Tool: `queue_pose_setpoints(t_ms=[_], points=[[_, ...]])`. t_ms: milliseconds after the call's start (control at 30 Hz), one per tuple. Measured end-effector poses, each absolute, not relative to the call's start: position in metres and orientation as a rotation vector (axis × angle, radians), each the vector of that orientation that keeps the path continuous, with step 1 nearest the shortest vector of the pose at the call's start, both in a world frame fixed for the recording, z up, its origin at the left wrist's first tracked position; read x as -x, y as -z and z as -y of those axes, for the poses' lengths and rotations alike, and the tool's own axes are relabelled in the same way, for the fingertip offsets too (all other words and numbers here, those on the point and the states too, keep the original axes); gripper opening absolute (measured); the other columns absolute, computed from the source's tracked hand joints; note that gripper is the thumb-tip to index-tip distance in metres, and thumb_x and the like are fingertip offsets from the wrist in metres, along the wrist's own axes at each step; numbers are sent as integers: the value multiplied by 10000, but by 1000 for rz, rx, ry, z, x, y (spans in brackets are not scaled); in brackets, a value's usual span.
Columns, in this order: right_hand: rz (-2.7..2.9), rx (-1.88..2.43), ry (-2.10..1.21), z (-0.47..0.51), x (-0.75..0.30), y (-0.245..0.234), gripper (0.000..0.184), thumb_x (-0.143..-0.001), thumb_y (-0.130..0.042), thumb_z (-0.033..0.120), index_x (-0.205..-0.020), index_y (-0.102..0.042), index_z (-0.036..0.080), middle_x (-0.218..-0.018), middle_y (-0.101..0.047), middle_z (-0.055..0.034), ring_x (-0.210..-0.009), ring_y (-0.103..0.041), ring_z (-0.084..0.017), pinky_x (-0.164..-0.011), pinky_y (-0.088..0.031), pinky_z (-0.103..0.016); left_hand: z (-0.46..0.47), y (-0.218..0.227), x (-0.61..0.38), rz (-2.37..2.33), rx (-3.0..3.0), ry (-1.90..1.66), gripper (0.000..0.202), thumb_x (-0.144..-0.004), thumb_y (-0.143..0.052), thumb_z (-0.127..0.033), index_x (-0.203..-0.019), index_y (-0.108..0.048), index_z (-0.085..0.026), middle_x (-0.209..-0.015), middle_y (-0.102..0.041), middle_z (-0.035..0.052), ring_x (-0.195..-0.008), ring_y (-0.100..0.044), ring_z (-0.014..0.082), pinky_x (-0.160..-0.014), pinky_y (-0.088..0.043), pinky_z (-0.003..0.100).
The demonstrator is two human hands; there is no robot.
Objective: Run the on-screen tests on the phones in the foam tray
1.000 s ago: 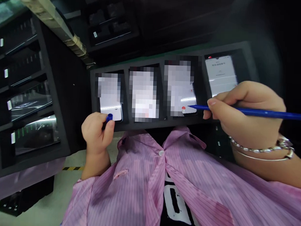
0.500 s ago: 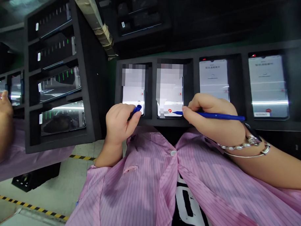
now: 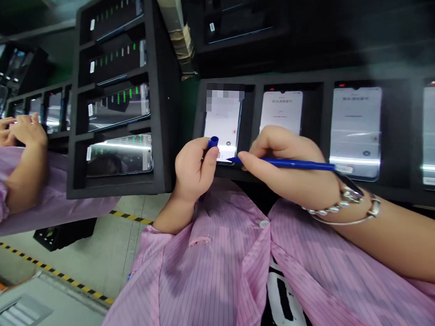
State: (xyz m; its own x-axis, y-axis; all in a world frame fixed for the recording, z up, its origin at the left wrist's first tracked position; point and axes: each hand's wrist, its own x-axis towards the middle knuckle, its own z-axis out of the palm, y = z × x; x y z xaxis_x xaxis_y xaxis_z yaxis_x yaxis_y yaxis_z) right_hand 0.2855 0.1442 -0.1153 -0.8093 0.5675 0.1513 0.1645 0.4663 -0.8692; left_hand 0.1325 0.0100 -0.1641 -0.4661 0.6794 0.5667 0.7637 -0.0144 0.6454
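Observation:
A blue pen cap [image 3: 214, 141] sits in my left hand [image 3: 193, 169], closed round it with the open end up. My right hand [image 3: 291, 187] is shut on a blue pen [image 3: 296, 164], held nearly level. Its tip points left and is at the lower end of the leftmost phone [image 3: 222, 122]; I cannot tell whether it touches. That phone has a lit white screen and lies in a black foam tray [image 3: 322, 102]. Behind my right hand is a second lit phone [image 3: 281, 110], its lower part hidden. Farther right lies a third phone [image 3: 356, 122].
A fourth phone [image 3: 434, 137] is cut off at the right edge. To the left, a black foam holder [image 3: 165, 132] carries several phones. Another person's hands [image 3: 29, 130] are at the far left. A taped post [image 3: 182, 33] stands behind the trays.
The pen tip has gone from the second phone to the leftmost one, closer to my left hand. My view has turned left. The other person's second hand has come into view.

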Motion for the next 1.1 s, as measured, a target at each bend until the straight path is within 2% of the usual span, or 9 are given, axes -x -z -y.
queue_pose_setpoints(t_ms=[100,467,567,667,767,933,1100], points=[[2392,592,-1269,-143,-269,119,283,-851,-663,206,-671,-445,219,-596,-469,41,-539,-396,-120,-535,-311,-282,-9,164,-133,2170,1546,1461,275,-1097,-456,-418,-1010,-623,-217,-874,-693,36,-809,-678,171,-736,-540,325],[2476,611,-1147,-140,-265,125,297,-845,-601,274,-660,-377,213,-567,-426,26,-504,-342,-119,-516,-258,-306,-9,162,-130,2211,1652,1426,318,-1101,-429,-445,-978,-606,-212,-827,-636,27,-745,-602,162,-699,-488,333],[2403,655,-1175,-140,-270,126,298,-845,-637,272,-645,-422,219,-575,-469,28,-509,-414,-126,-503,-303,-297,-9,162,-130,2183,1641,1419,292,-1098,-453,-419,-975,-613,-207,-826,-645,24,-747,-608,157,-694,-485,323],[2070,783,-1330,-141,-280,121,304,-869,-714,253,-682,-475,234,-648,-581,24,-587,-594,-166,-536,-443,-302,-9,162,-128,2107,1650,1413,232,-1081,-517,-382,-984,-625,-200,-812,-660,15,-743,-618,148,-697,-487,308],[1750,693,-1505,-140,-292,107,301,-893,-753,237,-749,-489,254,-669,-609,35,-584,-610,-175,-589,-543,-340,-9,161,-126,2011,1750,1347,161,-1051,-590,-342,-1001,-639,-197,-813,-690,11,-735,-629,143,-696,-487,297],[1776,460,-1647,-140,-303,98,281,-917,-730,218,-766,-496,253,-657,-596,38,-593,-600,-180,-570,-531,-348,-10,159,-124,1907,1901,1271,95,-1004,-659,-261,-1061,-655,-184,-896,-746,41,-818,-671,169,-769,-511,311],[1869,573,-1657,-149,-308,109,311,-930,-761,333,-750,-524,239,-718,-627,2,-690,-661,-188,-600,-535,-332,-10,154,-127,1833,2012,1219,103,-995,-661,-239,-1083,-646,-187,-909,-748,42,-820,-676,176,-778,-507,323]])
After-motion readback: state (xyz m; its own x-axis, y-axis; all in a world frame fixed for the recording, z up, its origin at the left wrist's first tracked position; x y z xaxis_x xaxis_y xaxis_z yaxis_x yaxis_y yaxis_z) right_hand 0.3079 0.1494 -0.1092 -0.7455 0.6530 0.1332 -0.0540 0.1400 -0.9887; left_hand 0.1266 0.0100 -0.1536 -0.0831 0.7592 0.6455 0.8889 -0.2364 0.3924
